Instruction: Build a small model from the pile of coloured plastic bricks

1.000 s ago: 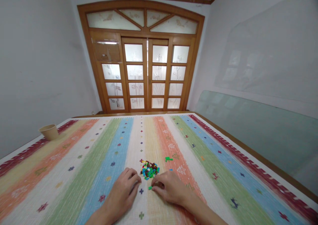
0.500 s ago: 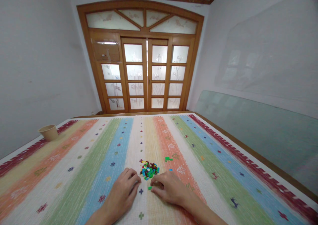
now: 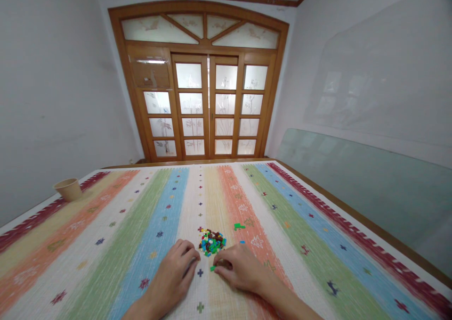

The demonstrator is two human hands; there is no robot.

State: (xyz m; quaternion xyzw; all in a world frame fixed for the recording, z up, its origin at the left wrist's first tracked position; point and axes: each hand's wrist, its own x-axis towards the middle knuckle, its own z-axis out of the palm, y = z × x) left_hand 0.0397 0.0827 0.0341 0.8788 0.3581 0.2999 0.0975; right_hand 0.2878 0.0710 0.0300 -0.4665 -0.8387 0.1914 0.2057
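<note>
A small heap of building bricks (image 3: 212, 242) in green, brown, blue, white and yellow lies on the striped tablecloth in front of me. My right hand (image 3: 238, 266) is at the near right side of the heap, thumb and index finger pinched on a small green brick (image 3: 213, 268). To the left of the heap rests my left hand (image 3: 179, 266), its fingers curled and the thumb close to them; whatever is between its fingertips, if anything, is hidden. Beyond the right hand lie a green brick piece (image 3: 239, 226) and a blue brick (image 3: 242, 242), apart from the heap.
A tan cup (image 3: 68, 189) stands near the left edge of the table. The striped tablecloth (image 3: 141, 225) covers the table. A pale green panel (image 3: 353, 183) runs along the right side, and wooden glazed doors (image 3: 208, 103) stand beyond the far edge.
</note>
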